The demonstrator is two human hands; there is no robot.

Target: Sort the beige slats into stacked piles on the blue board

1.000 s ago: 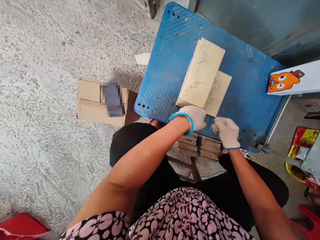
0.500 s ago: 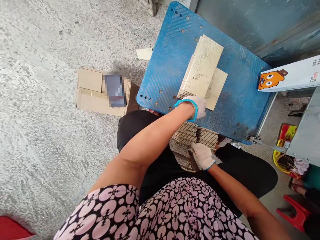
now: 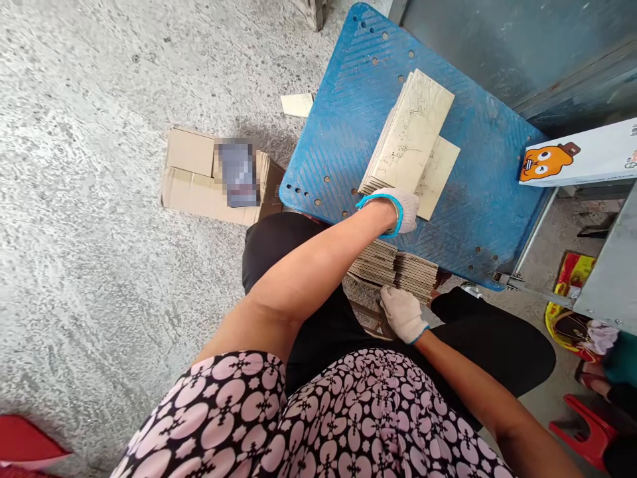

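Note:
My left hand (image 3: 405, 209), in a white knit glove with a blue cuff, is at the near end of a stack of pale flat boards (image 3: 415, 133) on a blue plastic platform (image 3: 328, 139). Its fingers are bent down out of sight, so their hold is hidden. A single pale board (image 3: 440, 176) sticks out from beside that stack. Lower down, my gloved right hand (image 3: 405, 313) is closed, fingers curled, near the lower edge of stacked thin boards (image 3: 415, 275) below the platform's edge. Whatever it grips is hidden.
On the floor to the left lies a cardboard box (image 3: 189, 192) with a blurred dark object on it. A pale scrap (image 3: 297, 104) lies near the platform. On the right are a white box with an orange cartoon (image 3: 577, 156), a red stool (image 3: 587, 431) and part of another person.
The whole view has shifted slightly, so most things appear a little further right. Both hands stay nearly in place against the boards.

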